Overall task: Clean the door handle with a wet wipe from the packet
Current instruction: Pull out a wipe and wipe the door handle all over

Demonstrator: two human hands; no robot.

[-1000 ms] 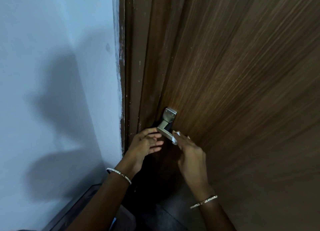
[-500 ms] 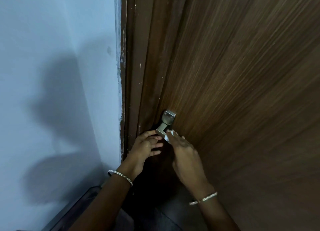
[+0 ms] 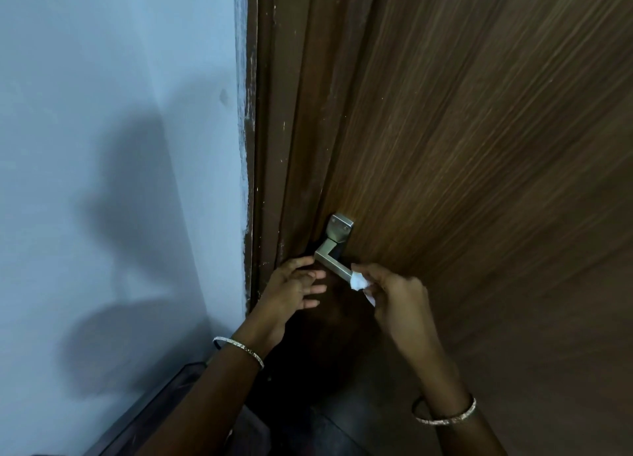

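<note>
Wooden door, handle lever slanting down-right into wipe.

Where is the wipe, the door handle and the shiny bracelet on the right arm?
wipe (image 3: 359, 281), head view, on the white wad at the lever's tip.
door handle (image 3: 330, 262), head view, on the middle of the metal lever.
bracelet (image 3: 448, 418), head view, on the band across the right wrist.

handle: silver lever, on door | wipe: white, crumpled, at lever tip
</note>
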